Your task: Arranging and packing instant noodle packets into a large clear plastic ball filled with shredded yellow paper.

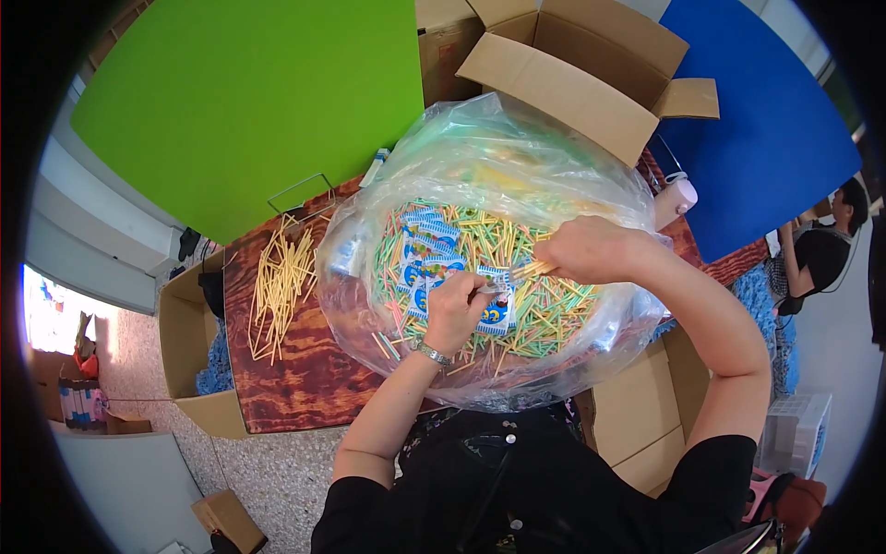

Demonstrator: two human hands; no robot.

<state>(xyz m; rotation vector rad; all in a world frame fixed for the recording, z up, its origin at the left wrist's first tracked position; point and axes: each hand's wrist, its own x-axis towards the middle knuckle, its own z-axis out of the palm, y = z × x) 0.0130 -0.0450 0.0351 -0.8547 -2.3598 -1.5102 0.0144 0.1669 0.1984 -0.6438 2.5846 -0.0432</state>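
A large clear plastic bag [503,138] lies opened out on the table, full of thin pastel sticks [554,319] in yellow, green and pink. My left hand [452,312], with a metal watch band at the wrist, pinches the upper part of a small blue-and-white packet [497,317] above the sticks. From the right, my right hand [586,251] grips a few yellow sticks [528,270], their ends close to the packet's top edge. Several similar packets [429,245] lie overlapping on the sticks, beyond my left hand.
Yellow sticks [280,291] are piled on the reddish wooden table [305,397] at left. An open cardboard box [572,83] stands behind the bag, between green [258,102] and blue panels [757,120]. A pink bottle [676,201] stands at right. Another person [821,249] is at far right.
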